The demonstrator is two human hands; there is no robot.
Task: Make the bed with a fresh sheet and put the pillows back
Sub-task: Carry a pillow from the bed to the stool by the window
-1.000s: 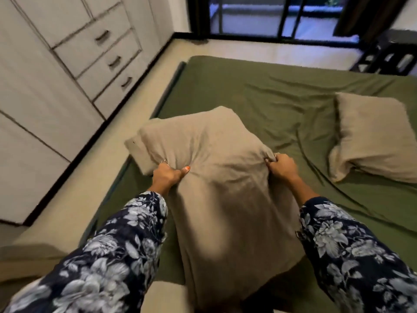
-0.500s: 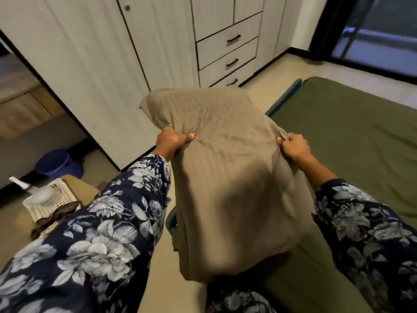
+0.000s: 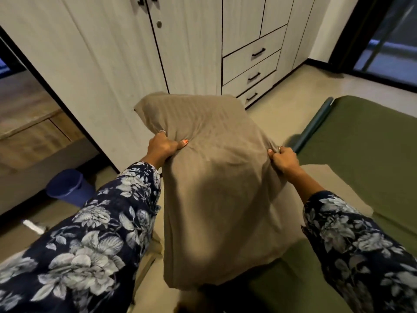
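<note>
Both hands point(image 3: 163, 146) keep gripping the pillow point(image 3: 216, 188) (now facing wardrobe point(image 3: 112, 53)).

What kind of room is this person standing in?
Most likely a bedroom: a bed with a green sheet, a tall pale wardrobe with drawers, and a tan pillow held in both hands.

Counted: one pillow point(image 3: 216, 177), two hands, left point(image 3: 163, 146) and right point(image 3: 283, 160), three drawers point(image 3: 252, 73) at upper right, one blue bin point(image 3: 70, 187) at lower left, one green sheet point(image 3: 365, 154).
</note>
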